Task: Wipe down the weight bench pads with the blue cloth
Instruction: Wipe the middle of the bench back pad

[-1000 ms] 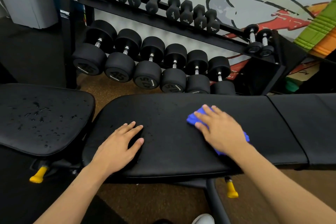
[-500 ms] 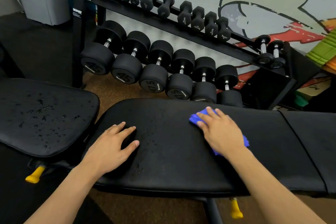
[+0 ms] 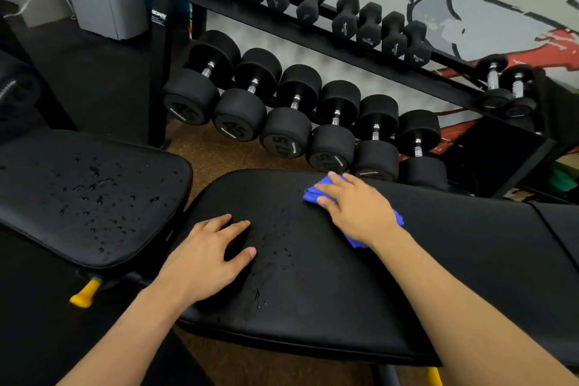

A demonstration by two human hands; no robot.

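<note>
Sliding away from the person over the last second, the right hand (image 3: pixel 357 213) is now carrying the blue cloth (image 3: pixel 313 194) right up to the far edge of the long pad (image 3: pixel 313 316), with the dumbbell rack (image 3: pixel 344 50) standing just beyond. Its fingers are lying fairly straight and pressing the cloth flat against the vinyl rather than gripping it; the cloth is showing only at the fingertips and again behind the wrist. The left hand (image 3: pixel 203 257) is staying where it was, spread and resting palm-down on the near left part of the same pad, holding nothing. The step in hand appears to be the wiping of this long pad, and it is looking only partly done: droplets (image 3: pixel 275 257) are still sitting just right of the left hand's fingers. The smaller pad (image 3: pixel 87 197) to the left is lying well apart from the cloth and is beaded with water all over — seemingly not yet wiped. The next move is probably calling for a pull back toward the near edge and leftward through those droplets, with the left hand lifting out of the way.
</note>
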